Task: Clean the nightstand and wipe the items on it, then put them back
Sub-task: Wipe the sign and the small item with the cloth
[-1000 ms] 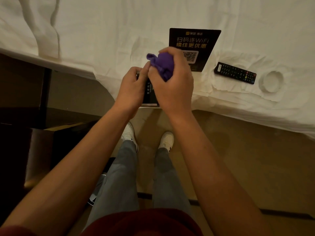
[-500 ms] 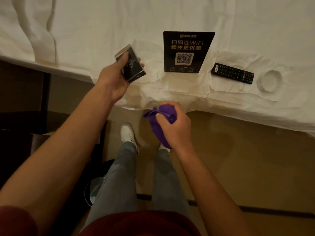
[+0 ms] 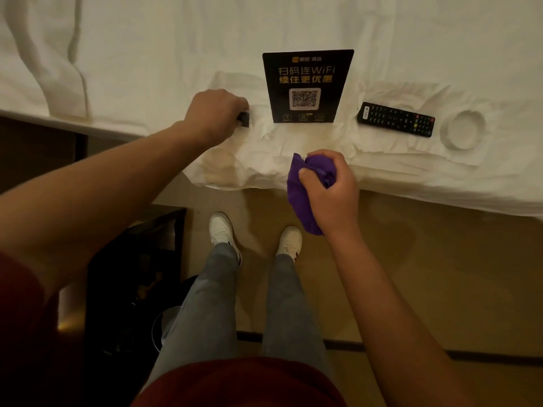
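Note:
My left hand (image 3: 216,114) grips a small dark card-like item (image 3: 244,119) and holds it down on the white bed sheet (image 3: 164,48), left of the black WiFi QR sign (image 3: 307,83); the hand hides most of the item. My right hand (image 3: 330,190) grips a bunched purple cloth (image 3: 302,198) at the bed's near edge, its tail hanging over the floor. A black remote control (image 3: 395,119) lies on the sheet right of the sign, and a white round ashtray (image 3: 464,132) lies beyond it.
The dark nightstand (image 3: 132,259) stands at the lower left beside my legs, with a round bin (image 3: 164,327) on the floor near it. A tan floor (image 3: 426,274) runs along the bed's edge. My white shoes (image 3: 221,230) stand close to the bed.
My left hand has lowered the small dark item onto the sheet beside the sign. My right hand has moved with the purple cloth up to the bed's edge.

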`<state>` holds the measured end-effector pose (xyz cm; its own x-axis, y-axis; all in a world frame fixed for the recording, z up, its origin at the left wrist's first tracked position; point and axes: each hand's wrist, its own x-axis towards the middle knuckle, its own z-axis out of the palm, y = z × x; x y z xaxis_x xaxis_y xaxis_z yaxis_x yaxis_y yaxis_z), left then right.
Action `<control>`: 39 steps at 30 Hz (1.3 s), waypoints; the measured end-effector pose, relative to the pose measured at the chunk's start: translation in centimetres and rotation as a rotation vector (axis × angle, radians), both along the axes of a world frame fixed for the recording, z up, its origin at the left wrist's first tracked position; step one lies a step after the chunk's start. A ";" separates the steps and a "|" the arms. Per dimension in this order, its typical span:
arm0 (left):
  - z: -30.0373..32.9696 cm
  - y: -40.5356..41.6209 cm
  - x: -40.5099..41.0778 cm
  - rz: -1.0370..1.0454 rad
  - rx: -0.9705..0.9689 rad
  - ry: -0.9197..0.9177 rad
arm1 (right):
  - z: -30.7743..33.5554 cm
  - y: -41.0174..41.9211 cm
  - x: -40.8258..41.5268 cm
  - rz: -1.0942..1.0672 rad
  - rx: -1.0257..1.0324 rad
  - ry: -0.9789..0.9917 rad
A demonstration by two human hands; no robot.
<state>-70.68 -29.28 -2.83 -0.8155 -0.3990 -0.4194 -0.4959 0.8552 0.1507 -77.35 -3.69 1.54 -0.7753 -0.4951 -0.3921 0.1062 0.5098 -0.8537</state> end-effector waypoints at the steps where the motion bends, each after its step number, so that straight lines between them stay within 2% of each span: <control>1: -0.3 0.1 0.0 0.023 0.009 -0.009 | -0.1 0.3 0.1 -0.004 0.001 -0.003; 4: -0.4 0.6 -0.5 0.124 0.090 0.023 | -0.5 1.2 0.2 -0.027 0.005 -0.023; 9: 2.1 2.1 -3.5 0.189 0.506 0.318 | 0.1 2.3 -0.8 -0.121 0.001 -0.114; 14: 4.2 4.8 -6.2 0.408 0.712 0.461 | 2.4 2.5 -4.3 -0.197 -0.055 -0.133; 17: 5.6 6.6 -6.7 0.534 0.872 0.543 | 5.2 1.6 -7.7 -0.256 -0.154 -0.063; 20: 6.7 8.9 -6.5 0.705 1.157 0.550 | 7.9 0.4 -10.7 -0.260 -0.315 0.069; 22: 7.2 10.6 -6.3 0.819 1.367 0.571 | 8.7 -0.7 -12.0 -0.212 -0.317 0.194; 24: 7.4 12.2 -6.5 0.839 1.491 0.608 | 8.9 -2.2 -12.6 -0.116 -0.223 0.288; 26: 7.4 13.8 -7.0 0.812 1.449 0.628 | 8.6 -3.7 -12.0 0.024 -0.108 0.342; 29: 7.0 15.2 -7.2 0.869 1.237 0.645 | 7.2 -4.8 -9.8 0.220 0.092 0.503; 32: 6.1 16.0 -6.3 0.962 1.169 0.712 | 6.3 -4.1 -7.3 0.271 0.222 0.587; 35: 5.5 16.6 -5.3 1.043 1.191 0.728 | 6.1 -2.1 -4.5 0.310 0.257 0.593; 37: 5.6 16.6 -4.8 1.147 1.306 0.686 | 6.2 -0.5 -2.9 0.340 0.240 0.565; 39: 5.7 16.3 -4.1 1.134 1.337 0.656 | 6.1 0.8 -2.0 0.356 0.205 0.531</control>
